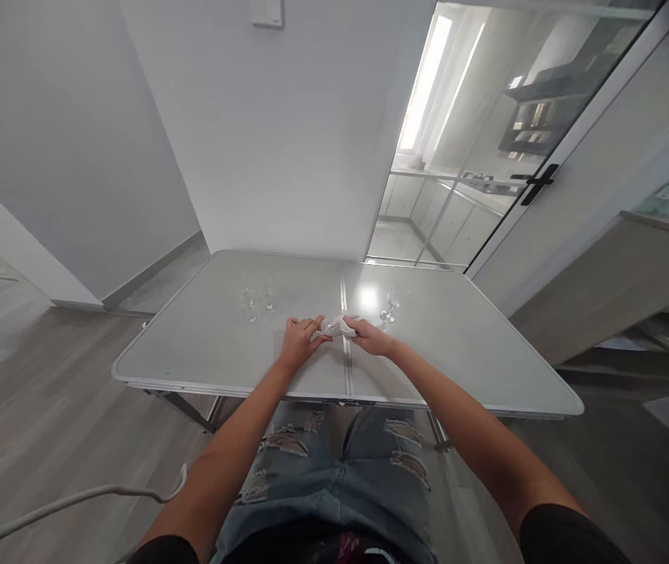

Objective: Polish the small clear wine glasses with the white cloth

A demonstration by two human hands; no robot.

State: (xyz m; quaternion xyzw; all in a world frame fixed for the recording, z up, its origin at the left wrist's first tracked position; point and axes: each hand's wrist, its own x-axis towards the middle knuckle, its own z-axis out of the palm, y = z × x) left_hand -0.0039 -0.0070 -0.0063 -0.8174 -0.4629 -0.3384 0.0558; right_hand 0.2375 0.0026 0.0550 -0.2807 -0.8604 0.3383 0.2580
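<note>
Together left hand (pixel 298 341) and right hand (pixel 370 336) clutch a white cloth (pixel 335 325) on the table (pixel 205 345)

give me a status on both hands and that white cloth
Left hand and right hand both gripping white cloth over table seam. Small glasses left, stemmed glass right, both clear of hands.

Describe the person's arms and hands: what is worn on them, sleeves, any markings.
Both arms are bare from the upper arm down, with short black sleeves at the bottom edge. The left hand and right hand wear no gloves; rings, watches or markings cannot be made out.
</note>
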